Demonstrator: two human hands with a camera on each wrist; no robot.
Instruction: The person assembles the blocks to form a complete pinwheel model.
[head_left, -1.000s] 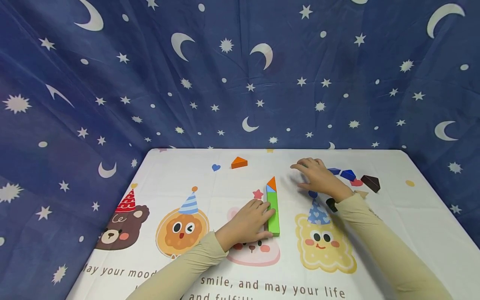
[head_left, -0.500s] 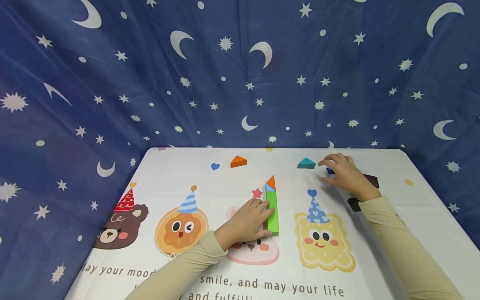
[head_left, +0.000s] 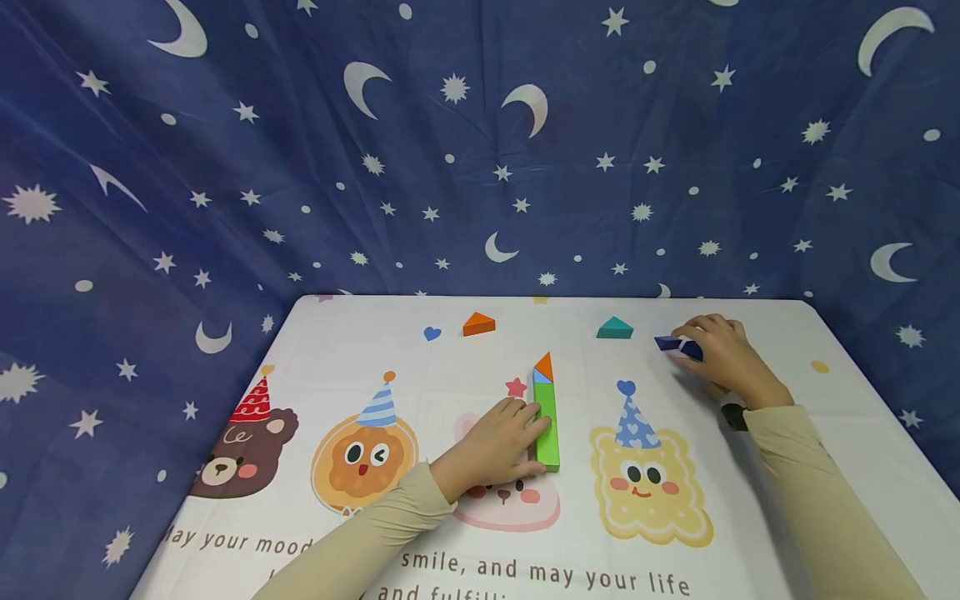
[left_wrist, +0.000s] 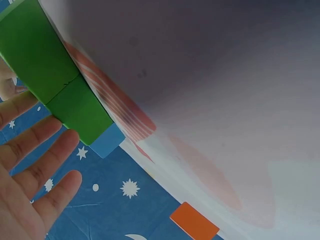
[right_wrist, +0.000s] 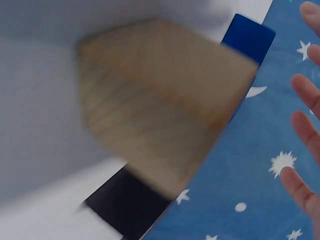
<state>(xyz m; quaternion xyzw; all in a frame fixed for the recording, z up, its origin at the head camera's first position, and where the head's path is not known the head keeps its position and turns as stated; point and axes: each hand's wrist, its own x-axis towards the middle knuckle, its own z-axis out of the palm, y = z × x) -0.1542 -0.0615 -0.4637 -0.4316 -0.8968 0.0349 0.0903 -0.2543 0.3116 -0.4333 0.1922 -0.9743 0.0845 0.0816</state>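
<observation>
My left hand (head_left: 497, 442) rests its fingertips against two green blocks (head_left: 547, 429) laid end to end; in the left wrist view its fingers are straight and spread. Beyond the green blocks' far end come a small light blue piece (left_wrist: 108, 140) and an orange triangle block (head_left: 544, 367). My right hand (head_left: 727, 358) is over dark blue blocks (head_left: 667, 342) at the right. In the right wrist view its fingertips stand apart, with no block between them. A plain wooden block (right_wrist: 160, 105) looms there, with a blue block (right_wrist: 248, 40) and a black block (right_wrist: 129, 202) behind it.
Another orange triangle block (head_left: 479, 325) and a teal triangle block (head_left: 615, 329) lie toward the back of the table. A dark block (head_left: 735, 416) shows beside the right sleeve. Behind the white printed tablecloth (head_left: 375, 333) hangs a blue star-patterned curtain (head_left: 420, 167).
My right hand has moved right, away from the teal triangle block, which now lies uncovered, and over the dark blue blocks. The left hand has stayed on the green blocks.
</observation>
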